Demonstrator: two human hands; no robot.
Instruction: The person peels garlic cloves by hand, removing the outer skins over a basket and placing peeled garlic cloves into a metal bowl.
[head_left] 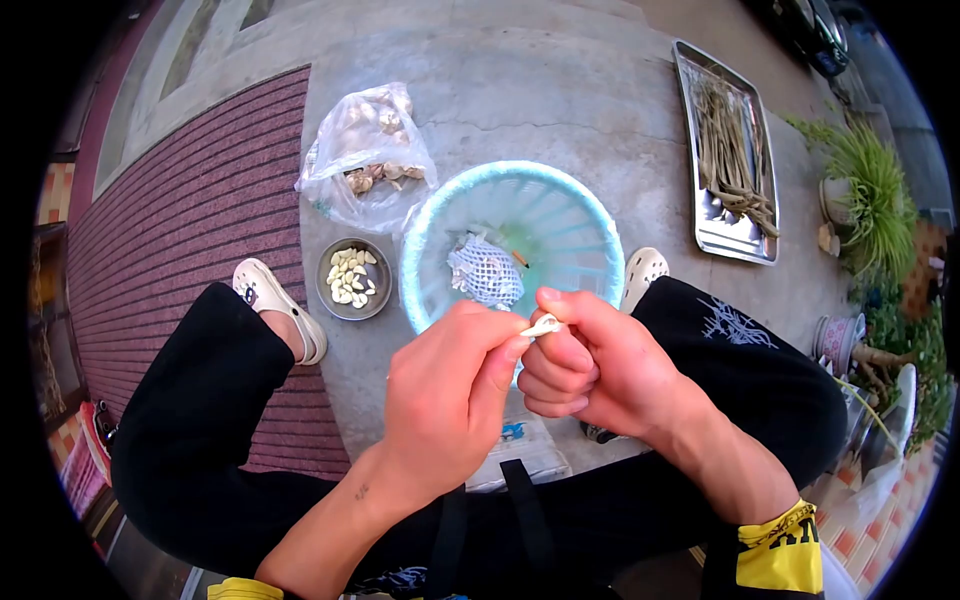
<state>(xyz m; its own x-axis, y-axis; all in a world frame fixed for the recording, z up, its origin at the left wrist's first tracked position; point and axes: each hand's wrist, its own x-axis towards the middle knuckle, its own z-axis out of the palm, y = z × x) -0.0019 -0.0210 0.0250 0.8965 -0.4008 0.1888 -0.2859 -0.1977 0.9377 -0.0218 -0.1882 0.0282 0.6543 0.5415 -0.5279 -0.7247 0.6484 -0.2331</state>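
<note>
Over the near rim of a lined basket [510,172], my two hands meet at a small pale garlic clove [541,326]. My left hand [450,375] pinches one end of it between thumb and fingers. The thumb and curled index finger of my right hand [590,355] grip the other end. Inside the basket lie a white foam net [485,272] and a small orange-brown bit [520,259]. To the left, a metal bowl [327,270] holds several peeled cloves [350,275]. Behind the bowl, a clear plastic bag [325,150] contains garlic bulbs [375,178].
A metal tray [735,245] of dried stalks [735,150] lies on the concrete at the right. Potted plants [870,185] stand along the far right edge. A ribbed maroon mat [190,230] covers the ground at the left. My knees flank the basket.
</note>
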